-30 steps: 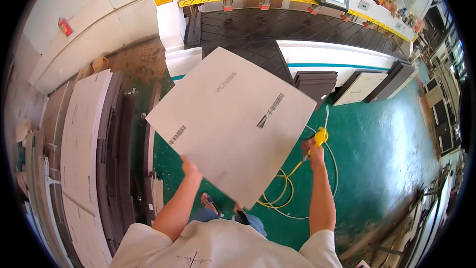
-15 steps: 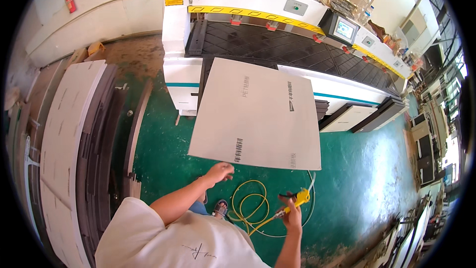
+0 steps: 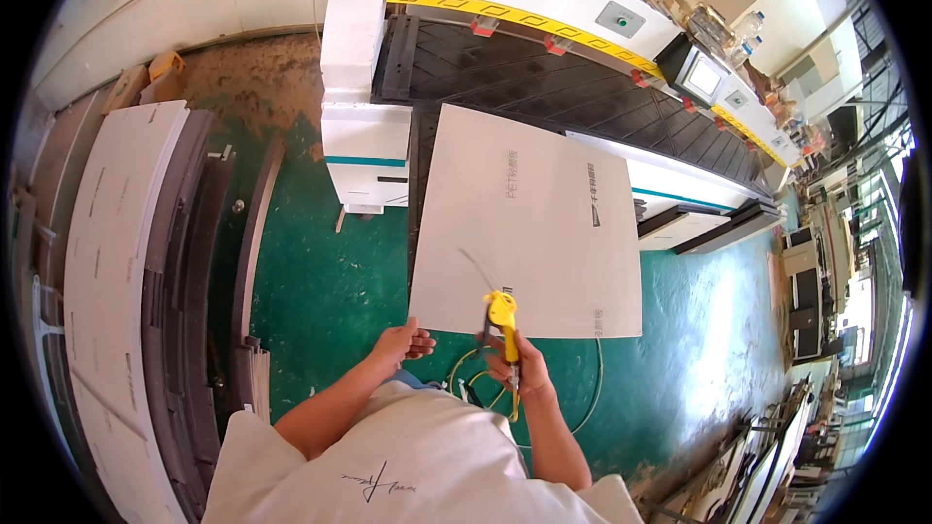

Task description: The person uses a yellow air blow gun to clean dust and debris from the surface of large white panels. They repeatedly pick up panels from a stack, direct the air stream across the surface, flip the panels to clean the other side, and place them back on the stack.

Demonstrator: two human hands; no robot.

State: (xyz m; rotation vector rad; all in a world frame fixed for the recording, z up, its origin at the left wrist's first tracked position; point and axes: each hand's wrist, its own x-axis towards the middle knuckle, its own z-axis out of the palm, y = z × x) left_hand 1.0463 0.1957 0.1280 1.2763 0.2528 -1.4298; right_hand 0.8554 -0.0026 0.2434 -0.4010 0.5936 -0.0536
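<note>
A large pale flat panel (image 3: 524, 223) with dark printed marks lies in front of me, its far end reaching the machine's dark bed. In my right hand (image 3: 522, 369) is a yellow air blow gun (image 3: 502, 315), held upright with its thin nozzle over the panel's near part. The nozzle is blurred. A yellow hose (image 3: 466, 364) hangs from it and loops below the panel's near edge. My left hand (image 3: 400, 342) is at the panel's near left corner, fingers loosely curled and thumb apart, holding nothing. Whether the thumb touches the corner I cannot tell.
A long white machine with a yellow striped beam (image 3: 524, 19), a dark slatted bed (image 3: 485, 73) and a small screen (image 3: 701, 76) spans the far side. Stacked boards (image 3: 116, 262) stand at left. More boards (image 3: 718, 223) lean below the machine at right. The floor (image 3: 340, 281) is green.
My right hand has brought the blow gun up and left, from beside the panel to over its near part. The left hand has shifted slightly left toward the corner. My view has shifted.
</note>
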